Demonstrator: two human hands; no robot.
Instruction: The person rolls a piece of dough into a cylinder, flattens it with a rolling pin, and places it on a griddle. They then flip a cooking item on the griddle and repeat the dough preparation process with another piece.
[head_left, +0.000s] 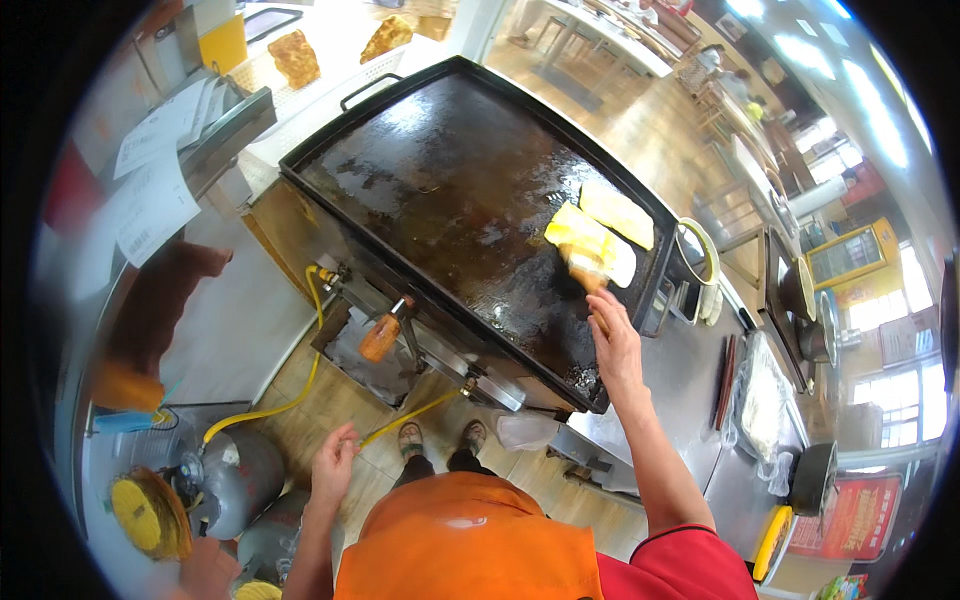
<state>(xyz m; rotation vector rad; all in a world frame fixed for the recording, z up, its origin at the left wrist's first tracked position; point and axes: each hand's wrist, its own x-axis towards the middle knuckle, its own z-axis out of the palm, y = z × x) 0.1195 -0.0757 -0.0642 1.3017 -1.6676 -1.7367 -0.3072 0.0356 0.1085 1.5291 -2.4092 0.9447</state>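
Note:
My right hand (616, 334) grips the wooden handle of a flat brush (586, 279) above the right part of a large black griddle (420, 172). Its blurred bristles touch a yellow-coated slab of dough (589, 234). Just beyond that piece, a second pale yellow slab (617, 215) lies flat on the oily griddle surface. Low on the left, well below the griddle's front edge, my left hand (335, 457) hangs with loosely bent fingers and nothing visible in it.
Gas cylinders (238, 471) stand at lower left, joined to the burner by a yellow hose (313, 360). A wooden-handled lever (381, 336) juts from the griddle's front. Browned flatbreads (294, 58) rest at back left. A plastic-covered tray (761, 390) sits on the right steel counter.

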